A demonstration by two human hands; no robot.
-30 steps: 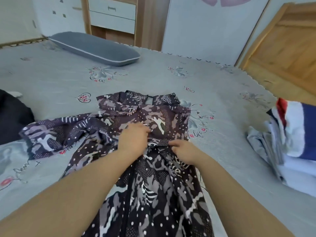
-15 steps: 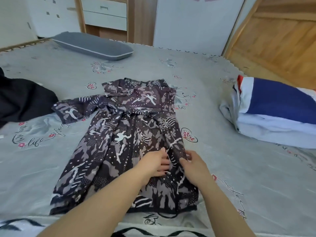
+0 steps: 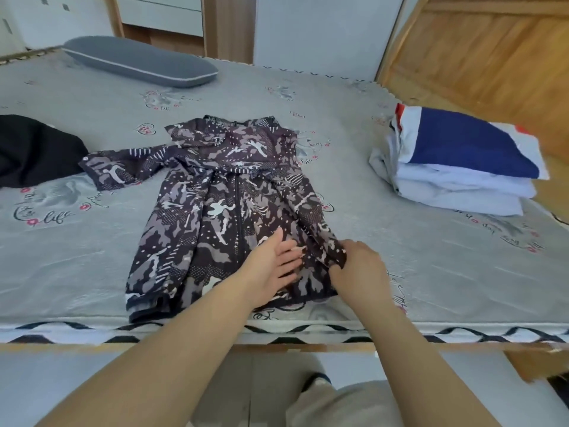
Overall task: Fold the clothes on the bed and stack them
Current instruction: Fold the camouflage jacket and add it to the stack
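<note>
Camouflage jacket (image 3: 215, 211): left hand (image 3: 274, 260) flat, right hand (image 3: 357, 263) pinching folded sleeve (image 3: 311, 211); slick fabric may slide, undoing fold.

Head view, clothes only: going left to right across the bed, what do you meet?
Black garment → patterned jacket, with the left hand flat on it and the right hand gripping its folded sleeve → folded stack.

Wooden panelling (image 3: 492, 53), white drawers (image 3: 160, 10), perhaps a wardrobe.
</note>
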